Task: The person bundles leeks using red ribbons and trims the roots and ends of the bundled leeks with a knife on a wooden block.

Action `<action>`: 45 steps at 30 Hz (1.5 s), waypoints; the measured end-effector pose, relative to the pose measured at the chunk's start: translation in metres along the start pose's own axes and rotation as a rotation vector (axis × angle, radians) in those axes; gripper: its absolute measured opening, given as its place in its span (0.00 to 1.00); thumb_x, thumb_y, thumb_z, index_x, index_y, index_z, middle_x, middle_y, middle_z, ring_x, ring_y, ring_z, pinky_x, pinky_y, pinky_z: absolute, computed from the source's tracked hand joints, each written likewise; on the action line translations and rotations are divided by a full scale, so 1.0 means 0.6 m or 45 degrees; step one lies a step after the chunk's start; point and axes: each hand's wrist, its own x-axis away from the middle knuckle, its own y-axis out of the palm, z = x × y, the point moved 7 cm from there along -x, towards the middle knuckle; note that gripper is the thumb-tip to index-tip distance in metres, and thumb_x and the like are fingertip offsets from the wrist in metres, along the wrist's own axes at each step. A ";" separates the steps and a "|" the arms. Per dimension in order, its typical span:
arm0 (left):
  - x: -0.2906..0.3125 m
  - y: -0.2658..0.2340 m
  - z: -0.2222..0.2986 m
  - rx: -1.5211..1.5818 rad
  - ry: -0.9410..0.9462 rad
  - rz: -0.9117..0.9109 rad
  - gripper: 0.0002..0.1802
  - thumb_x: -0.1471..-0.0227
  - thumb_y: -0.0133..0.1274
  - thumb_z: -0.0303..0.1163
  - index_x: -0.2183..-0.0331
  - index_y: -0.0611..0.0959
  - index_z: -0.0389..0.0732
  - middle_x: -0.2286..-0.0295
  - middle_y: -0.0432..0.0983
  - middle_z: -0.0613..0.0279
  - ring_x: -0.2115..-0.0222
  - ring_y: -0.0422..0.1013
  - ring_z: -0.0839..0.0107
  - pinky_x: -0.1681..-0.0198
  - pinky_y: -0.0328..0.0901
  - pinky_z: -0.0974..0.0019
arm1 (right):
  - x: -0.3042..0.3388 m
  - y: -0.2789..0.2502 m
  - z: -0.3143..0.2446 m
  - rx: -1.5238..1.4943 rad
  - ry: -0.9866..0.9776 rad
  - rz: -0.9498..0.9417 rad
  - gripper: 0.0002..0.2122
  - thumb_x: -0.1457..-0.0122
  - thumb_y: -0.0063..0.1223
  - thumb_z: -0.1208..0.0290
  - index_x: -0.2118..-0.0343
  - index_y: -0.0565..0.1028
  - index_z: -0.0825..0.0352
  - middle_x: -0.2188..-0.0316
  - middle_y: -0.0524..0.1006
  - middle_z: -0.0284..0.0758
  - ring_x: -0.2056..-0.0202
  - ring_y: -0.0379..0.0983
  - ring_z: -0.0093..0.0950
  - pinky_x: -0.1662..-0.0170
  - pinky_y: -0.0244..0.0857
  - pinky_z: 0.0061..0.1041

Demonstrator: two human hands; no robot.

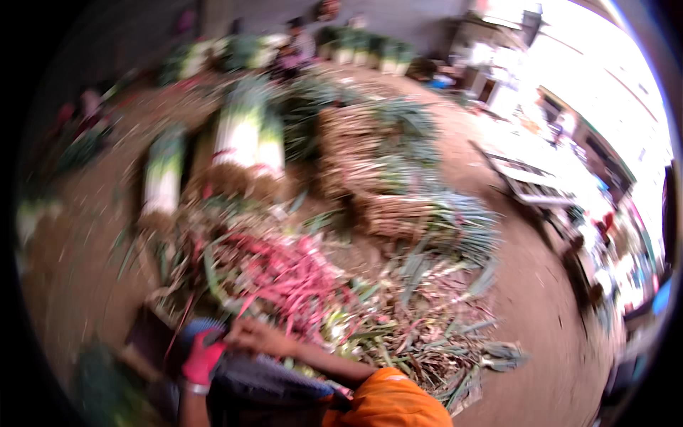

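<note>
The two hands are close together at the lower left, above the person's dark-clad knee (263,377); the left hand (203,358), in a pink glove with a pale band (197,388) at the wrist, lies just beside the bare right hand (249,336), whose forearm runs back to an orange sleeve (391,402). Blur hides the fingers, so whether either hand is clamped on something cannot be told, nor whether the two touch. Just beyond the right hand, a tangled heap of pink strips (302,281) lies on top of loose leaves and husks. More trimmings (427,341), green and straw-coloured, spread over the brown floor (541,341) to the right of the strips. Beyond the heap are thick bundles of leek-like stalks (238,132), white below and green above, with their roots toward the person and a reddish band around the largest; a slimmer bundle (162,174) sits apart to their left. To their right lies a stack of tan-stemmed stalks (352,153), green tops pointing right, with another pile (398,213) just nearer. Farther back, more bundles (370,50) line the grey wall (405,21), and a blurred person (295,50) is near them.
</note>
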 end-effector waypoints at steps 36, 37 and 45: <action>0.075 -0.064 0.140 0.293 -0.303 -0.166 0.15 0.44 0.42 0.33 0.58 0.74 0.36 0.80 0.67 0.71 0.80 0.64 0.84 0.82 0.57 0.82 | 0.059 -0.287 -0.039 -0.219 -0.301 1.091 0.10 0.40 0.45 0.65 0.78 0.67 0.60 0.87 0.62 0.24 0.85 0.57 0.15 0.80 0.62 0.21; 0.080 -0.093 0.125 0.267 -0.194 -0.129 0.13 0.46 0.44 0.31 0.60 0.75 0.36 0.78 0.70 0.70 0.79 0.67 0.81 0.77 0.62 0.80 | 0.055 -0.302 -0.074 -0.135 -0.419 0.988 0.10 0.40 0.45 0.64 0.77 0.67 0.60 0.86 0.63 0.24 0.83 0.58 0.15 0.78 0.60 0.19; 0.246 -0.462 0.147 -0.734 -0.196 0.594 0.12 0.55 0.51 0.28 0.67 0.79 0.33 0.71 0.77 0.54 0.68 0.73 0.67 0.63 0.67 0.65 | -0.067 -0.304 -0.242 0.719 -0.413 0.661 0.12 0.40 0.50 0.64 0.78 0.70 0.63 0.86 0.66 0.22 0.84 0.58 0.12 0.78 0.52 0.14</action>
